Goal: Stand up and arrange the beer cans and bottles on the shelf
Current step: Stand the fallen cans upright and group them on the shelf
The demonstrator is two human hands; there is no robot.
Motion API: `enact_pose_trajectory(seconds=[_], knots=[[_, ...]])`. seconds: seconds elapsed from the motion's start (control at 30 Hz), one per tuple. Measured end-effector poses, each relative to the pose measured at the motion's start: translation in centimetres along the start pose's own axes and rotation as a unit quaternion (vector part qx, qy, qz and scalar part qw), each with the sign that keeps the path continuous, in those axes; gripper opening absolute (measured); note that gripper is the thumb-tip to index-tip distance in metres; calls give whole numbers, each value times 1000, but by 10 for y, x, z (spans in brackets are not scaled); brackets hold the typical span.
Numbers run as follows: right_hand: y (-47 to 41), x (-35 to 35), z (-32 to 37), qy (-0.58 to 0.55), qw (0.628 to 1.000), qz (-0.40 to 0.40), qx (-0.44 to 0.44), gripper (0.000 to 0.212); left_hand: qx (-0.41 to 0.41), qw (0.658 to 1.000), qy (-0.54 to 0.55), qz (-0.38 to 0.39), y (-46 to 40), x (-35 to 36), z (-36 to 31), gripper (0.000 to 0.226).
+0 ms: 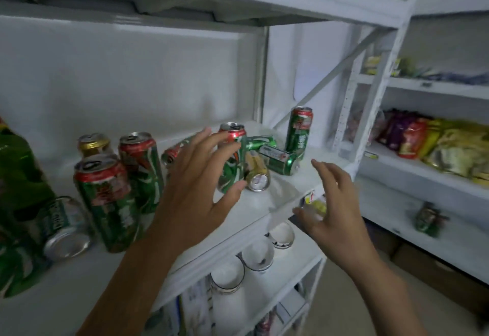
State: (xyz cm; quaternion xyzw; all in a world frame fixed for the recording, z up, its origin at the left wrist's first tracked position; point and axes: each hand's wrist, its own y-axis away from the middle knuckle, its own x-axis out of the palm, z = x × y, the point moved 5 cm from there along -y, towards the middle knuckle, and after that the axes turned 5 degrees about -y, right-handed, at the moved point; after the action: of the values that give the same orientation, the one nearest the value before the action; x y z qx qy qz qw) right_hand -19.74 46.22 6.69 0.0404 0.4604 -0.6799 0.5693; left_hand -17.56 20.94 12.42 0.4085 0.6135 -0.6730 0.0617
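Green can (232, 161) upright, between left hand's (197, 185) spread fingers.

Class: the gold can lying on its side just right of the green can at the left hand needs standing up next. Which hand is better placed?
Probably the right hand: open, empty, on that side of the gold can. The left hand is at the green can.

Six upright beer cans (120, 200), five lying cans (277, 159), one green bottle (18, 177), two hands (195, 185).
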Motion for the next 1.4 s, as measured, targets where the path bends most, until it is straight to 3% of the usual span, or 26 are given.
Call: enact_pose_trajectory(seconds=[0.37,0.77,1.2,1.4], knots=[[-6,-47,-49,11,999,-9,38,88,-22,998,0,58,-28,69,-31,65],[-27,-30,-69,8,999,19,34,89,-66,993,24,97,-37,97,-29,67],[-55,-6,-97,-4,999,18,37,83,-48,992,72,87,-56,130,-20,59],[-78,-4,-126,-13,999,42,14,82,-77,992,65,72,-63,151,-27,60]])
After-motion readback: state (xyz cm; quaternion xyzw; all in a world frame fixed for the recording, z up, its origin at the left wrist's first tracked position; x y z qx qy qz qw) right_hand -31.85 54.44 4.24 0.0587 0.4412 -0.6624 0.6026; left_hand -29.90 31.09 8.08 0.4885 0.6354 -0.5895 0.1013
